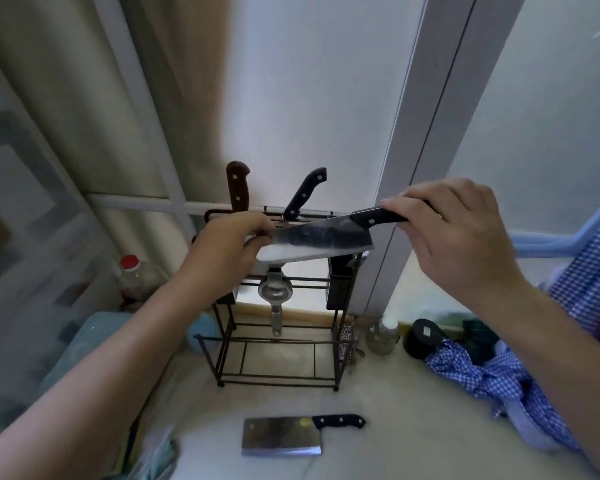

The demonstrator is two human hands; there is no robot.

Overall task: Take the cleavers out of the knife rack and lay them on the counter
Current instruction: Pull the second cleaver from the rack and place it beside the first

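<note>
My right hand (454, 233) grips the cleaver (321, 239) by its handle, left hand (229, 247) pinching the blade tip. Its long axis runs sideways above the counter (413, 427), so I judge straight down comes next

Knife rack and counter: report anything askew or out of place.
In the knife rack the black-handled knife leans right while the brown-handled knife stands upright. A checked cloth lies crumpled on the counter. The cleaver on the counter lies flat; nothing looks spilled or damaged.
</note>
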